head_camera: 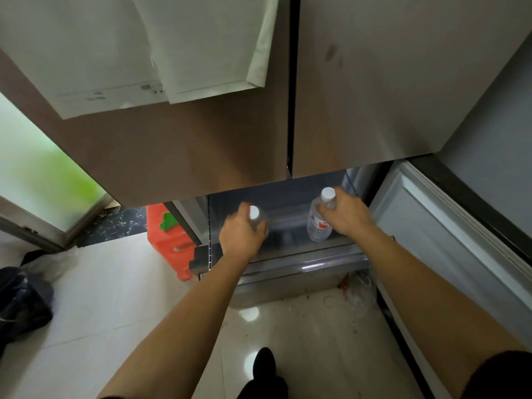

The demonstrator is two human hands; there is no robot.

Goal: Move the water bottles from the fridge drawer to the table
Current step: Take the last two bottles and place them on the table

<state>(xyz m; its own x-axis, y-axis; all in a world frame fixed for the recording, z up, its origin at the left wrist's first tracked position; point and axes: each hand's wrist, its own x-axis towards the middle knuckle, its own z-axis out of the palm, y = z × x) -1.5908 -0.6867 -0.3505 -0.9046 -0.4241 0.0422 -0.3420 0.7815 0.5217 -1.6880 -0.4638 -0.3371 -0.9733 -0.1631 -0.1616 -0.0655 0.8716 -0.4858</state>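
The fridge drawer [302,263] is pulled out below the two closed upper doors. Two clear water bottles with white caps stand upright inside it. My left hand [240,233] grips the left bottle [257,218] around its neck and shoulder, hiding most of it. My right hand [348,214] grips the right bottle [318,224] just under its cap; its red-and-white label shows. Both arms reach down into the drawer. No table is in view.
The brown upper fridge doors [201,145] hang over the drawer, with white papers [138,53] stuck on the left one. A lower door [449,226] stands open at right. An orange stool [167,240] sits left of the drawer, dark bags [23,300] on the floor far left.
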